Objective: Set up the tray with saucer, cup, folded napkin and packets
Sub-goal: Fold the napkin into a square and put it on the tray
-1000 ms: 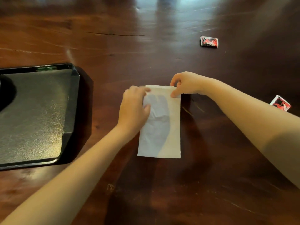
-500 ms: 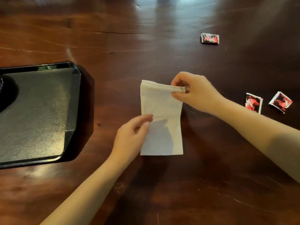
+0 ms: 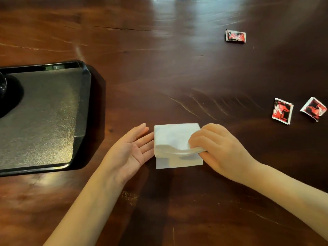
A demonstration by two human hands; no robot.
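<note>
Right of the tray [image 3: 85, 103], napkin [image 3: 175, 137] now folded in half.
Right hand [image 3: 221, 151] pinches the lowered edge; left hand [image 3: 131, 151] lies open, empty. Traying likely follows.

Left grip [image 3: 131, 150] palm-up, fingers straight, tips just beside napkin [image 3: 174, 135]. Right grip [image 3: 220, 150] knuckles-up, fingers curled, pinching napkin's folded edge. Forearms bare.

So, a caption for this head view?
Right hand pinches the half-folded napkin, left hand open beside it, tray nearby.
</note>
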